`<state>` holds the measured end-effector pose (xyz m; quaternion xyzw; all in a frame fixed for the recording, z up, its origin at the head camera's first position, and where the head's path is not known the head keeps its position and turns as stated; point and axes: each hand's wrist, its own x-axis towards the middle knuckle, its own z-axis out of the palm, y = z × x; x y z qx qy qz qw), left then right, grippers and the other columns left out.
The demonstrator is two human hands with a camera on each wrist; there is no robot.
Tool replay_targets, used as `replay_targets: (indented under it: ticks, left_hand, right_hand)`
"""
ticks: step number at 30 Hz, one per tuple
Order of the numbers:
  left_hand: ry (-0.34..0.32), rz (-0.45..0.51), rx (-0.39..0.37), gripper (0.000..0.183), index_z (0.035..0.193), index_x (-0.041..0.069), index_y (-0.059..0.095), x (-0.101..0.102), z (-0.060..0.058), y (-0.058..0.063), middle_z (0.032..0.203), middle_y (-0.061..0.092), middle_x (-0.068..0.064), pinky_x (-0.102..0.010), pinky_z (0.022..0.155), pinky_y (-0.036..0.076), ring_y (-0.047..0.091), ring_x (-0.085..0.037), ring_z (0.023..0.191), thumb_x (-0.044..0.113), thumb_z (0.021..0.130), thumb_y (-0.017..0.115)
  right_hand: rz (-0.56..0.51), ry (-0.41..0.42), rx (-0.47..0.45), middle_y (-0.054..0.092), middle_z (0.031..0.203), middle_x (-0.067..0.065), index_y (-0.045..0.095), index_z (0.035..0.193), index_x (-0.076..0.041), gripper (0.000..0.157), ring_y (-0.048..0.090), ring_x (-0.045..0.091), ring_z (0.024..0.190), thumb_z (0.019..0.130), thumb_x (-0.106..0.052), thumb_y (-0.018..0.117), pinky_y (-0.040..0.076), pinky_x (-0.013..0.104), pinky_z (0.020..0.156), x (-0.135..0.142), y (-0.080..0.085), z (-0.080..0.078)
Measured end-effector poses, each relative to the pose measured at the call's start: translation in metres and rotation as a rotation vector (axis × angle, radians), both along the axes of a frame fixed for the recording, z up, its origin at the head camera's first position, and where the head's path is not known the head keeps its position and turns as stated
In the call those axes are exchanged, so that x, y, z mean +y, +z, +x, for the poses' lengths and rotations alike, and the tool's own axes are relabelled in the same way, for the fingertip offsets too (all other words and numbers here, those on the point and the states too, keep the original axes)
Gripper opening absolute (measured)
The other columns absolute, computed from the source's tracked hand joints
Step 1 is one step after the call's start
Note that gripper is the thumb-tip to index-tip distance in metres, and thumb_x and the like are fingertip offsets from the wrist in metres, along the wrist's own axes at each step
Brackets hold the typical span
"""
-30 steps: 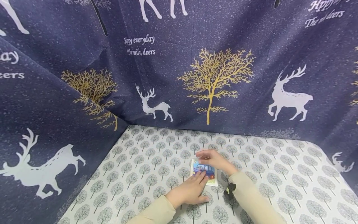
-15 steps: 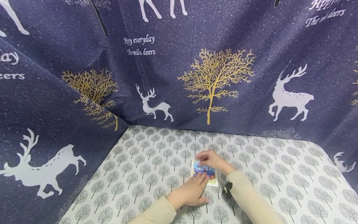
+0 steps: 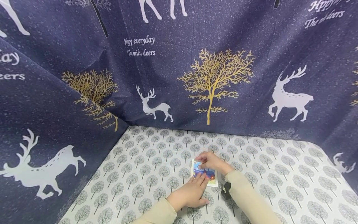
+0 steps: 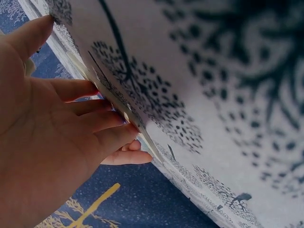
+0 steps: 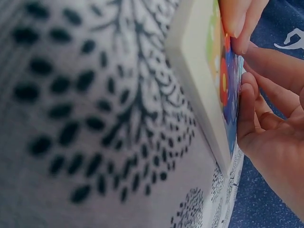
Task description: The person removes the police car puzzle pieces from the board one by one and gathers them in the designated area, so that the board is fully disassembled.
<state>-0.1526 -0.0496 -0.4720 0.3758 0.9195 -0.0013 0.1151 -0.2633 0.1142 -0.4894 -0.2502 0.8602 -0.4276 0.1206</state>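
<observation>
A small picture board [image 3: 209,170] with a cartoon blue car and a thick white border lies flat on the patterned cloth. Across its lower left part rests my left hand [image 3: 189,192], fingers straight and thumb spread to the side. My right hand [image 3: 213,162] arches over the board's far end, thumb and fingertips bent down onto the picture. In the right wrist view the fingers of the right hand [image 5: 280,126] bunch at the picture beside the left fingertips [image 5: 233,21]; I cannot tell whether they pinch anything. The car's face is partly covered by the right thumb.
White cloth [image 3: 151,180] printed with grey trees covers the table. Dark blue fabric [image 3: 167,77] with deer and gold trees rises behind and at the left. A black object [image 3: 226,190] sits at the right sleeve's cuff.
My right fingers have bent inward and the thumb has come down over the car's face. The left hand and the board have hardly moved.
</observation>
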Motion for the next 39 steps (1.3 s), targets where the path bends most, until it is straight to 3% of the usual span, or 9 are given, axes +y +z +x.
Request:
replay_targets:
  ticks: [18, 32, 39]
  left_hand:
    - [-0.001, -0.003, 0.005, 0.080, 0.151, 0.003, 0.027, -0.0008, -0.0005, -0.0020, 0.157, 0.022, -0.014, -0.044, 0.113, 0.029, 0.020, -0.030, 0.145, 0.053, 0.093, 0.052]
    - [0.012, 0.009, -0.006, 0.081, 0.151, 0.004, 0.026, -0.0002, -0.0010, -0.0033, 0.158, 0.021, -0.014, -0.044, 0.114, 0.028, 0.019, -0.029, 0.145, 0.053, 0.093, 0.053]
    - [0.009, 0.012, -0.019, 0.081, 0.151, 0.004, 0.026, -0.0002, -0.0010, -0.0042, 0.158, 0.020, -0.014, -0.044, 0.113, 0.028, 0.019, -0.029, 0.145, 0.052, 0.093, 0.054]
  right_hand:
    - [0.008, -0.012, 0.007, 0.064, 0.097, 0.001, 0.069, 0.108, -0.005, 0.032, 0.059, 0.018, 0.092, 0.077, -0.002, 0.076, 0.051, 0.038, 0.087, 0.0001, -0.0023, -0.0019]
    - [-0.016, 0.023, 0.018, 0.062, 0.096, 0.003, 0.067, 0.107, -0.006, 0.030, 0.058, 0.017, 0.090, 0.079, -0.001, 0.074, 0.051, 0.033, 0.085, 0.0010, -0.0034, -0.0028]
    - [-0.023, 0.035, -0.019, 0.062, 0.102, 0.007, 0.066, 0.111, -0.003, 0.032, 0.060, 0.024, 0.098, 0.081, 0.007, 0.069, 0.051, 0.039, 0.091, 0.0037, -0.0007, -0.0013]
